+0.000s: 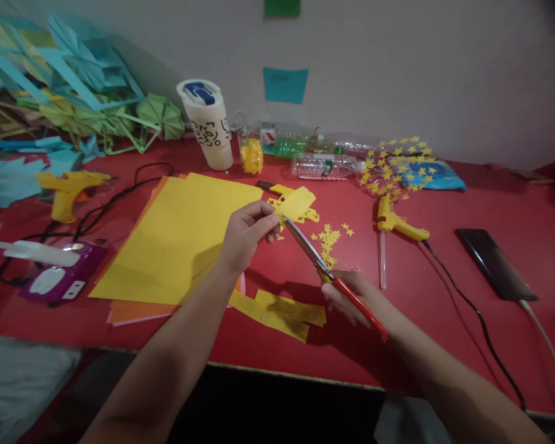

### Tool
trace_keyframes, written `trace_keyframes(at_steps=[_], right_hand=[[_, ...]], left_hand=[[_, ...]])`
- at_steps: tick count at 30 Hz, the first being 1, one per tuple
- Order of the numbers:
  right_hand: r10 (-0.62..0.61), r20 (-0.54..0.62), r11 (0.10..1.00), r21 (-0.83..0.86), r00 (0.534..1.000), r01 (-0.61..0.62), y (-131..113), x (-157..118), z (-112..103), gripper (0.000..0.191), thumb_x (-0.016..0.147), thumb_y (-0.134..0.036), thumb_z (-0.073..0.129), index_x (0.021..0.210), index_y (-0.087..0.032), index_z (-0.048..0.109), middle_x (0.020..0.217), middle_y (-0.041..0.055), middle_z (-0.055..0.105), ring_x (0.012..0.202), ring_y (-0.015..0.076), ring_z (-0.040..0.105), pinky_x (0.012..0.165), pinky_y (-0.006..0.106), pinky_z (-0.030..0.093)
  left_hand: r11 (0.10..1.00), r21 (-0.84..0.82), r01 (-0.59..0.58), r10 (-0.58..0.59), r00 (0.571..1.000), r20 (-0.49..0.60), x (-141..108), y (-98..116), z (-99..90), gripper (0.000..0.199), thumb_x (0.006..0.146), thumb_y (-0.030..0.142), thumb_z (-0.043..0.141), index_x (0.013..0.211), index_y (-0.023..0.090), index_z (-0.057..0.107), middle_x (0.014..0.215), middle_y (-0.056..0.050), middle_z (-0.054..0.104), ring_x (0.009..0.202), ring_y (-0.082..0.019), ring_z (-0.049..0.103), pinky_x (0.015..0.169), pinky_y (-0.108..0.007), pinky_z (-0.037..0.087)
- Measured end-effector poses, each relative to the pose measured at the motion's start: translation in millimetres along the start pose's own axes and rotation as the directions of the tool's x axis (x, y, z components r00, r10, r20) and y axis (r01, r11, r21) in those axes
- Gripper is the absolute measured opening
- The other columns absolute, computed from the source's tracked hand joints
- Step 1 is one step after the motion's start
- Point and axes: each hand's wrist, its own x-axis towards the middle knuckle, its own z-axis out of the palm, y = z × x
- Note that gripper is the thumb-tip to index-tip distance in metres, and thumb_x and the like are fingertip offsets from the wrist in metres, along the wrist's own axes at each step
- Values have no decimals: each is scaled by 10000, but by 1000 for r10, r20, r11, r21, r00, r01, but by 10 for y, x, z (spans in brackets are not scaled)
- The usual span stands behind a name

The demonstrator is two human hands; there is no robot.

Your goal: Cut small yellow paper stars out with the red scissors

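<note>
Scissors (305, 242) with red handles and steel blades are in my right hand (351, 293), which is closed around the handles. The blades point up and left, their tips close to the fingers of my left hand (250, 231). That hand is pinched on what looks like a small piece of yellow paper, mostly hidden by the fingers. Just beyond the fingertips lie yellow paper scraps (298, 202) with star-shaped holes. Small yellow paper stars (327, 239) are heaped right of the blades. Yellow paper strips (277, 311) lie between my forearms.
Large yellow sheets (180, 228) lie on the red table (425, 333) at left. Yellow glue guns (71, 188) sit at both sides, with cords trailing. A phone (494, 262) is at right, a purple power strip (62, 271) at left. A white tumbler (207, 126) and plastic bottles (324, 165) stand or lie behind.
</note>
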Motion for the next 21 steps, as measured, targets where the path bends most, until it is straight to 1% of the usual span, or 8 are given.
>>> trace_keyframes(at_steps=[4,10,17,21], right_hand=[[-4,36,999,38,999,3,4,-3,-5,496,802,-656,481,622,-197,419,515,-48,412,393,59,340,369,213,269],[-89,88,993,89,992,81,11,-7,8,554,788,-747,395,666,-207,406,476,-66,367,382,65,326,374,223,269],[-55,80,994,103,995,47,-85,-38,26,572,771,-770,395,677,-205,412,472,-66,381,389,69,343,382,226,280],[-48,70,993,115,996,40,-83,-38,33,575,761,-774,404,673,-206,405,473,-65,400,385,63,351,380,219,300]], left_hand=[[1000,4,-8,8,1000,14,-17,-12,8,138,695,219,608,599,172,521,506,41,527,440,-47,480,450,-190,414],[999,22,-30,28,998,58,-38,-9,28,133,711,207,595,602,169,529,510,40,527,446,-46,486,458,-186,417],[998,28,-49,47,996,69,-54,-37,64,161,723,228,597,598,172,512,513,40,532,442,-46,474,467,-193,427],[999,31,-39,37,997,66,-62,-46,74,171,725,234,600,590,177,511,504,38,533,450,-51,483,466,-195,425]])
